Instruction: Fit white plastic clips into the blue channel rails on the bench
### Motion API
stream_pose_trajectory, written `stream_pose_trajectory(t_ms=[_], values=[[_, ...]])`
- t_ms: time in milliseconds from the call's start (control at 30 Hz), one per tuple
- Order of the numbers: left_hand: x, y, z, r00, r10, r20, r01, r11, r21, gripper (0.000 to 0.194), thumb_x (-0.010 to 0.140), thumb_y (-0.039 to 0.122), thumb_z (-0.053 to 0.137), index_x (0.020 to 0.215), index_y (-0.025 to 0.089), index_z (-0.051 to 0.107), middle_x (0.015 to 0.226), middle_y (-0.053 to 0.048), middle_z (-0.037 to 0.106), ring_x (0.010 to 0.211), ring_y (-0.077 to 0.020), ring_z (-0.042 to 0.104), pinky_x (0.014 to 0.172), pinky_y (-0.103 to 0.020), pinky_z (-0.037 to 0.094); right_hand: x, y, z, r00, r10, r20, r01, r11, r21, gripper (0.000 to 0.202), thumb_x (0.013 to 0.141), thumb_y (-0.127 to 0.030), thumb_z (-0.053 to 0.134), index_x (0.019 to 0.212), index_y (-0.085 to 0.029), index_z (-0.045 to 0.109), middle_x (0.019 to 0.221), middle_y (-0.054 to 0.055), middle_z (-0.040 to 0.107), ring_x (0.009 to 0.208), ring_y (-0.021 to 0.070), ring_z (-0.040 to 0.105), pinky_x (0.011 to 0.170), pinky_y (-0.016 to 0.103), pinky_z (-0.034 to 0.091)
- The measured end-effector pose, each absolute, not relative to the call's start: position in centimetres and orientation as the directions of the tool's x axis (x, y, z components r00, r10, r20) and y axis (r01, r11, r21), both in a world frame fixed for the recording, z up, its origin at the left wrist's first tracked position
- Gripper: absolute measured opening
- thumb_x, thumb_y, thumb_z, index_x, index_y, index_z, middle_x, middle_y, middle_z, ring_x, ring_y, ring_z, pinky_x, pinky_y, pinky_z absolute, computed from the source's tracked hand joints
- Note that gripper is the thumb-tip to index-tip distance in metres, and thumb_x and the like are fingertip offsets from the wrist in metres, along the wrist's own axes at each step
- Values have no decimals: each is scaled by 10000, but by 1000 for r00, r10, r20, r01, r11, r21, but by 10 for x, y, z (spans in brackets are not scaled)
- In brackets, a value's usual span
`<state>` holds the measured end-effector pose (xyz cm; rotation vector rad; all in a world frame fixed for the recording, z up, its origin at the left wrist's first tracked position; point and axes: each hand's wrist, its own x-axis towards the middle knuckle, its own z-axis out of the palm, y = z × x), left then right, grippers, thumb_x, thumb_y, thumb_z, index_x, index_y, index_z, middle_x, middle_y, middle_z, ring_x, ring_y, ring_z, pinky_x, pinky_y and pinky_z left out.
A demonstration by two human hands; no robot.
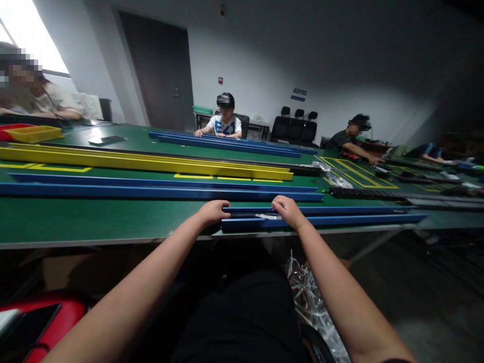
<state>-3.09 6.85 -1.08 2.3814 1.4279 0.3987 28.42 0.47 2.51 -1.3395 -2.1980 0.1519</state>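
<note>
A long blue channel [340, 220] with raised side walls lies along the near edge of the table. My left hand [212, 212] is at its left end, fingers curled round that end and partly hidden. Over the channel, farther right, is my right hand [289, 210], closed with its fingers bent in; whatever it pinches is too small to make out. A short white strip [267, 217] lies inside the channel, just left of and below my right hand. The inside of the channel looks dark.
Behind are another blue channel [159, 191], a yellow channel [143, 164] and more blue channels [227, 144]. Black strips [378, 194] lie right. Yellow tray [36, 133] stands far left. White scrap strips [313, 302] hang below the table [94, 217]. Several people sit around it.
</note>
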Motion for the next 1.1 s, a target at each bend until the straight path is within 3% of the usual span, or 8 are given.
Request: stream_pose_trajectory(t_ms=[233, 433, 600, 767, 967, 1100], values=[[-24, 84, 15, 677, 736, -15, 687, -624, 373, 376, 684, 312, 604, 1040, 238, 698, 979, -10, 713, 862, -176, 627, 733, -231, 448, 285, 5, 23, -318, 855, 409, 815, 467, -343, 471, 974, -485, 324, 718, -191, 591, 829, 54, 622, 809, 172, 554, 791, 292, 414], [2, 92, 34, 692, 695, -195, 720, -647, 252, 547, 595, 266, 677, 1141, 261, 685, 996, -40, 731, 813, -197, 646, 690, -252, 465, 285, 7, 21, -292, 865, 409, 840, 436, -323, 493, 980, -492, 297, 716, -192, 586, 800, 46, 612, 797, 171, 554, 774, 285, 406], [39, 82, 35, 698, 706, -122, 715, -675, 182, 458, 612, 254, 692, 1068, 291, 714, 1004, -55, 735, 865, -229, 656, 756, -293, 481, 285, 7, 20, -267, 873, 407, 859, 408, -310, 487, 979, -497, 296, 719, -198, 578, 802, 44, 614, 792, 171, 554, 757, 279, 399], [71, 71, 27, 708, 704, -54, 705, -700, 116, 261, 692, 321, 679, 936, 240, 728, 998, -107, 728, 903, -274, 664, 775, -338, 485, 285, 6, 21, -255, 880, 401, 867, 392, -307, 485, 981, -486, 290, 712, -199, 574, 798, 45, 609, 794, 173, 554, 766, 278, 397], [69, 71, 15, 690, 724, 0, 715, -682, 154, 339, 762, 492, 612, 980, 248, 699, 1000, -84, 724, 886, -254, 660, 723, -312, 475, 287, 8, 21, -217, 885, 412, 850, 379, -367, 494, 970, -506, 293, 689, -201, 562, 763, 37, 604, 778, 172, 556, 770, 275, 398], [61, 71, 11, 656, 754, 45, 733, -650, 199, 327, 737, 463, 643, 996, 268, 691, 993, -56, 722, 888, -233, 653, 723, -285, 458, 290, 11, 19, -158, 897, 412, 834, 345, -431, 511, 966, -508, 250, 700, -204, 564, 760, 43, 612, 779, 179, 558, 758, 274, 397]])
